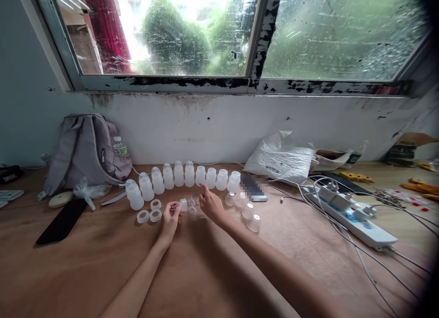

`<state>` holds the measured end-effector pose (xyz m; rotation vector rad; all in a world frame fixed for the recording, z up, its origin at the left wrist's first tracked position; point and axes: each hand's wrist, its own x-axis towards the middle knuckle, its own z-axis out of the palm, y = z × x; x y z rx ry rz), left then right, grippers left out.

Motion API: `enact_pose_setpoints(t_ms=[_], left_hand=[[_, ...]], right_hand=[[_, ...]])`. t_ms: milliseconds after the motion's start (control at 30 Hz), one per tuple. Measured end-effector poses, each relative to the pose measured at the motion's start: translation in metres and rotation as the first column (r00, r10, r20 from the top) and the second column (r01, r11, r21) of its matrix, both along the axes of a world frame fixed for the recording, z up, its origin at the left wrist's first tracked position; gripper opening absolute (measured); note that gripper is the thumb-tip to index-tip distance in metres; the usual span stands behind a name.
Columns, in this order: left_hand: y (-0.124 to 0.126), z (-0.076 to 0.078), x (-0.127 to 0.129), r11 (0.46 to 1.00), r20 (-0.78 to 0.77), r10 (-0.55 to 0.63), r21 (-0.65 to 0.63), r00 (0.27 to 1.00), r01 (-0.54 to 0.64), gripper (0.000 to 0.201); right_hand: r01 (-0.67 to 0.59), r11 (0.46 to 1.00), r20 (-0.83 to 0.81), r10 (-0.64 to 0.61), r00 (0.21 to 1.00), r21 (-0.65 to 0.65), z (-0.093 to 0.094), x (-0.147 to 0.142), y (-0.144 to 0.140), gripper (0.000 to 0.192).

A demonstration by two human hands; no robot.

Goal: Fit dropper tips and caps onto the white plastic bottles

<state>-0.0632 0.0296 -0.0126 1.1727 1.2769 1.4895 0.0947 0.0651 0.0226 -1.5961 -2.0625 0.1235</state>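
Observation:
Several frosted baby bottles (179,174) stand upright in an arc on the table; those on the left carry tops, while those on the right show bare necks. My left hand (170,221) is closed, fingertips pinching a translucent ribbed bottle collar (184,204) just above the tabletop. My right hand (211,205) has its index finger stretched towards the bottles right of the middle, and I see nothing held in it. Clear silicone nipples (192,210) lie between my hands. Three white rings (143,216) rest left of my left hand. Clear domed caps (254,224) lie to the right.
A grey backpack (84,149), a black phone-like slab (62,222) and a plastic bag (91,190) are on the left. At the right are a power strip (356,222) with trailing cables, a silver bag (281,158) and a partly blurred phone (255,190). Wall and window stand behind.

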Motion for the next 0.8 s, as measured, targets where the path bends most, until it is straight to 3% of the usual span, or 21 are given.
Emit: enact_pose_setpoints(t_ms=[133,300,433,567,633,700,800], left_hand=[[0.003,0.000,-0.002,1.000,0.031,-0.009,0.001,0.999,0.009,0.031],[0.004,-0.001,-0.005,1.000,0.055,-0.028,0.010,0.998,0.027,0.029],[0.003,-0.001,-0.006,1.000,0.084,-0.027,-0.004,0.996,0.028,0.028],[0.002,-0.001,-0.003,0.999,0.119,-0.030,-0.034,0.992,0.034,0.029],[0.000,0.000,-0.001,0.998,0.133,-0.039,-0.047,0.990,0.045,0.029],[-0.002,0.002,0.002,0.996,0.146,-0.055,-0.057,0.988,0.064,0.029],[-0.008,0.005,0.006,0.993,0.163,-0.089,-0.060,0.983,0.100,0.030]], right_hand=[[0.158,0.979,0.113,-0.144,0.983,-0.127,0.039,-0.014,0.049,0.047],[0.213,0.963,0.139,-0.191,0.972,-0.163,0.045,-0.021,0.074,0.032],[0.196,0.973,0.136,-0.180,0.974,-0.120,0.038,-0.017,0.058,0.020],[0.169,0.985,0.068,-0.170,0.983,0.020,0.037,-0.001,0.025,0.024],[0.123,0.965,-0.089,-0.105,0.990,0.230,0.036,0.011,0.008,0.022],[0.064,0.930,-0.216,0.017,0.976,0.362,0.033,0.021,-0.008,0.017],[0.044,0.932,-0.354,0.093,0.931,0.360,0.025,0.031,-0.030,0.017]])
